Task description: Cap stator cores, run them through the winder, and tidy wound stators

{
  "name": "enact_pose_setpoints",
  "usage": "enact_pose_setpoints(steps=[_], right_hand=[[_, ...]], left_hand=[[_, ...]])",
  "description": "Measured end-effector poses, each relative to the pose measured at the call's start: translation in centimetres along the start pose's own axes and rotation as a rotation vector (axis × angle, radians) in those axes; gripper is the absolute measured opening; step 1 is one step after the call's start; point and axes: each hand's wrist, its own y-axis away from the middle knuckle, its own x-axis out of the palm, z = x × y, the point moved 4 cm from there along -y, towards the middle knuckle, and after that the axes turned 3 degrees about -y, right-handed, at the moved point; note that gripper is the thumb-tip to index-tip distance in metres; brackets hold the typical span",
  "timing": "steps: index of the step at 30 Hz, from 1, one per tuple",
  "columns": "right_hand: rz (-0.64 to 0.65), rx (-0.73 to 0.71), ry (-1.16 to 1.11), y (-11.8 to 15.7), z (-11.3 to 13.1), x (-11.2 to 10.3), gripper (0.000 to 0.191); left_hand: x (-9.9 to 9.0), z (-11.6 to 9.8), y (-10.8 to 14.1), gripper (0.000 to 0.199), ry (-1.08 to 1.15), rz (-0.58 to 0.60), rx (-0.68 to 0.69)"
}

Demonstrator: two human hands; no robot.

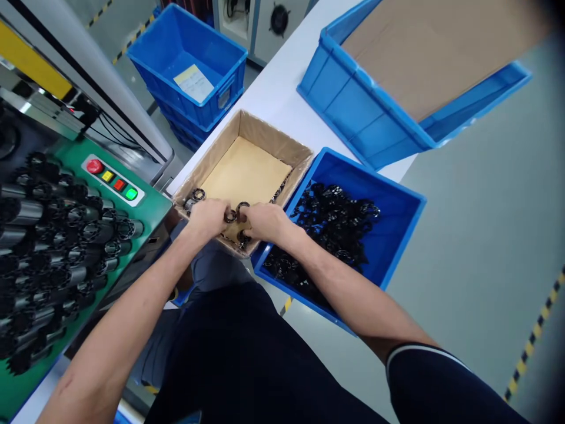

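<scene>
Both hands are inside a cardboard box (276,135) lined with clear plastic, over a tan cardboard sheet (247,168). My left hand (210,217) is closed, with a black ring-shaped part (230,216) at its fingertips. Close beside it, my right hand (268,221) is closed on another black ring-shaped part (242,207). A further dark part (242,238) shows below the right fingers; whether they touch it I cannot tell. More ring-shaped parts (198,194) stand in the box's left corner. The palms hide some of the front row.
A blue bin (404,235) with a heap of black parts adjoins the box on the right. Behind it, a larger blue crate (353,100) holds cardboard. Stacked blue crates (189,35) stand beyond the white table (282,76). At left, a green surface (145,212) carries dark cylinders and buttons.
</scene>
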Motion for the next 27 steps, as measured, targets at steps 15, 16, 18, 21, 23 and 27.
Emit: enact_pose_setpoints(steps=[15, 16, 18, 21, 23, 27], right_hand=[[-0.103, 0.164, 0.017, -0.9, -0.1, 0.7, 0.041], [-0.119, 0.175, 0.009, -0.8, -0.2, 0.6, 0.042], [-0.136, 0.188, -0.007, -0.7, -0.3, 0.4, 0.042], [-0.133, 0.192, -0.025, -0.7, -0.3, 0.4, 0.036], [-0.126, 0.191, -0.031, -0.8, -0.3, 0.5, 0.032], [-0.132, 0.197, -0.033, -1.5, -0.5, 0.5, 0.030]], left_hand=[[1.5, 1.9, -2.4, 0.029, -0.044, 0.066, 0.097], [1.5, 2.0, -2.3, 0.030, -0.021, 0.067, 0.096], [1.2, 2.3, -2.1, 0.035, 0.036, 0.057, 0.086], [0.3, 3.1, -2.0, 0.039, 0.141, 0.001, 0.031], [-0.3, 3.5, -2.4, 0.039, 0.217, -0.055, -0.022], [-0.9, 3.2, -4.2, 0.045, 0.351, -0.146, -0.094]])
